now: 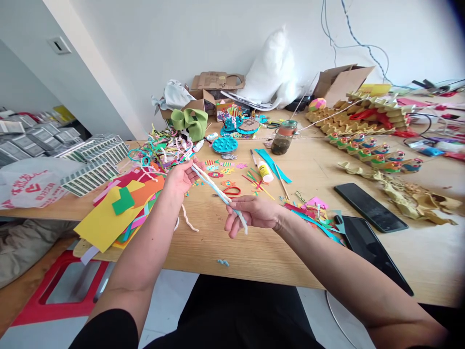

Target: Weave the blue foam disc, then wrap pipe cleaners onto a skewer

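Stretched between my two hands is a length of white and light-blue yarn (210, 182), its strands lying side by side. My left hand (180, 178) pinches its far end. Fingers of my right hand (252, 213) are closed on the near part, and a short frayed tail hangs below them. Behind the yarn, red-handled scissors (231, 191) lie on the wooden table (207, 247). Several small paper fish (215, 175) lie just beyond the scissors. A loose white strand (189, 220) trails on the table under my left wrist.
Coloured paper sheets (105, 218) overlap at the left. A glue bottle (265, 171), a glass jar (284, 138) and blue strips (273, 165) stand or lie beyond my right hand. Two phones (370, 206) (374, 252) and egg cartons (356, 116) occupy the right side.
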